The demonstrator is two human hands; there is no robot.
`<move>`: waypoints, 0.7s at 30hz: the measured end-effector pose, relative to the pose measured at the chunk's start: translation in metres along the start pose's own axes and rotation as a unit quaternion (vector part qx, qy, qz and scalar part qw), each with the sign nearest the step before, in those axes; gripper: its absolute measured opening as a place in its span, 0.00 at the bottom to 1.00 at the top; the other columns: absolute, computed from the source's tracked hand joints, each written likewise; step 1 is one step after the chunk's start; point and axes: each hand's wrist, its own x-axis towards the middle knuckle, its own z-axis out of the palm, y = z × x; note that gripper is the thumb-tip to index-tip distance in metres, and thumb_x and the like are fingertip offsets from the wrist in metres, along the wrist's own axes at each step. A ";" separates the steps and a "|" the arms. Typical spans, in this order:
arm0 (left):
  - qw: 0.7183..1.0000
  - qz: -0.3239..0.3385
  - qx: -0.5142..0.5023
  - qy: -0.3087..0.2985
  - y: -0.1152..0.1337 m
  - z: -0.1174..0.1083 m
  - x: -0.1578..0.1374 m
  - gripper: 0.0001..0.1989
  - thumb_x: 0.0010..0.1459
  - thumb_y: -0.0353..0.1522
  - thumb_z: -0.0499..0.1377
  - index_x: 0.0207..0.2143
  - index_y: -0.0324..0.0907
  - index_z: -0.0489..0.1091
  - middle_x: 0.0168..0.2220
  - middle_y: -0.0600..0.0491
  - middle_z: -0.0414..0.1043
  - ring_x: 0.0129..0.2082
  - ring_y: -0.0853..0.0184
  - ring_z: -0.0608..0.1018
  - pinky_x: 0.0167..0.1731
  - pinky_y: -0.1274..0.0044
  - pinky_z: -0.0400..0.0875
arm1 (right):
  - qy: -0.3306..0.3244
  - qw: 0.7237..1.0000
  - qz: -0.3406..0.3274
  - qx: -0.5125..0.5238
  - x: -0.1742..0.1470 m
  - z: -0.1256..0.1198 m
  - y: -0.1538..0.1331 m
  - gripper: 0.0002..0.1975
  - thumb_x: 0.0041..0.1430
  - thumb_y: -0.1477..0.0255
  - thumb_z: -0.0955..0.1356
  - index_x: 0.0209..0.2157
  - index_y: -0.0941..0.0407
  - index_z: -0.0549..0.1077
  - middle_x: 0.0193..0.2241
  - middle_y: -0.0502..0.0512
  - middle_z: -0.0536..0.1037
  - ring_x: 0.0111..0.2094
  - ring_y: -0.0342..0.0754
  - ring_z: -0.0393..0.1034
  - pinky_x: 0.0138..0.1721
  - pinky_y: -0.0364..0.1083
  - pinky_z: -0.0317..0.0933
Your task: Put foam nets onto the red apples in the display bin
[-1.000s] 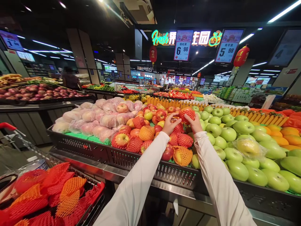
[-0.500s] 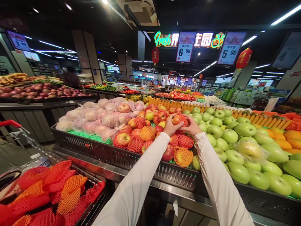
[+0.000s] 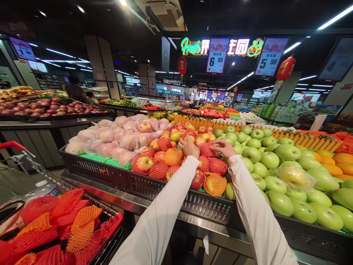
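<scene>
Left hand (image 3: 191,148), fingers bent, among red apples (image 3: 197,179); right hand (image 3: 224,148) loosely spread near green apples (image 3: 268,160); bagged fruit (image 3: 127,141) at left; nets (image 3: 82,230), lower left.

From my remote seat I see a long off-white left sleeve (image 3: 161,211) and a matching right sleeve (image 3: 257,213), both plain, narrow at the wrist and broader further up. The right cuff (image 3: 236,161) gathers in small folds; the left cuff (image 3: 192,161) looks smoother. Left hand (image 3: 191,148) and right hand (image 3: 225,148) are bare.
</scene>
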 end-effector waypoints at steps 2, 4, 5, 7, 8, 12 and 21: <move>1.000 -0.002 0.010 -0.007 0.001 0.000 -0.001 0.33 0.53 0.23 0.59 0.62 0.37 0.57 0.65 0.33 0.49 0.65 0.46 0.59 0.63 0.61 0.53 | -0.006 1.000 0.003 -0.003 0.000 0.000 0.000 0.32 0.26 0.60 0.81 0.36 0.58 0.76 0.29 0.51 0.76 0.28 0.44 0.68 0.31 0.46 0.65; 1.000 -0.019 0.004 0.006 0.001 0.001 0.001 0.34 0.55 0.23 0.58 0.63 0.36 0.54 0.66 0.32 0.47 0.65 0.46 0.59 0.64 0.61 0.53 | -0.006 1.000 0.001 -0.003 0.000 0.000 -0.001 0.31 0.25 0.61 0.81 0.36 0.58 0.76 0.29 0.51 0.76 0.28 0.44 0.67 0.31 0.46 0.65; 0.999 -0.031 -0.004 0.019 0.002 0.001 0.002 0.34 0.55 0.23 0.57 0.64 0.36 0.53 0.66 0.32 0.46 0.65 0.46 0.59 0.64 0.61 0.53 | -0.006 1.000 0.000 -0.003 -0.001 0.000 -0.001 0.31 0.25 0.61 0.81 0.35 0.58 0.76 0.29 0.51 0.76 0.28 0.44 0.67 0.31 0.46 0.65; 0.996 -0.067 -0.028 0.056 0.002 0.002 0.006 0.32 0.56 0.22 0.55 0.63 0.37 0.53 0.66 0.33 0.46 0.65 0.48 0.61 0.63 0.62 0.55 | -0.006 1.000 0.001 0.000 -0.001 0.001 -0.003 0.31 0.24 0.61 0.81 0.35 0.58 0.76 0.29 0.51 0.75 0.29 0.43 0.67 0.31 0.45 0.64; 0.992 -0.090 -0.041 0.077 0.002 0.002 0.008 0.31 0.55 0.21 0.54 0.62 0.38 0.55 0.66 0.34 0.46 0.64 0.49 0.62 0.63 0.63 0.56 | -0.006 1.000 0.004 0.003 -0.002 0.001 -0.003 0.31 0.24 0.62 0.81 0.34 0.58 0.76 0.29 0.51 0.75 0.29 0.43 0.66 0.31 0.45 0.63; 0.982 -0.145 -0.074 0.096 0.003 0.004 0.012 0.21 0.57 0.22 0.53 0.53 0.34 0.61 0.66 0.31 0.45 0.66 0.48 0.60 0.63 0.62 0.56 | 0.001 1.000 0.009 0.015 -0.004 0.002 -0.007 0.30 0.22 0.63 0.81 0.33 0.58 0.76 0.31 0.52 0.76 0.29 0.43 0.66 0.31 0.44 0.62; 0.993 -0.041 -0.076 0.086 -0.002 0.012 0.010 0.17 0.55 0.25 0.55 0.49 0.36 0.65 0.66 0.32 0.48 0.69 0.48 0.51 0.66 0.55 0.48 | -0.002 1.000 0.000 -0.004 -0.003 0.003 -0.005 0.30 0.25 0.60 0.80 0.34 0.59 0.77 0.28 0.50 0.74 0.28 0.43 0.65 0.30 0.45 0.62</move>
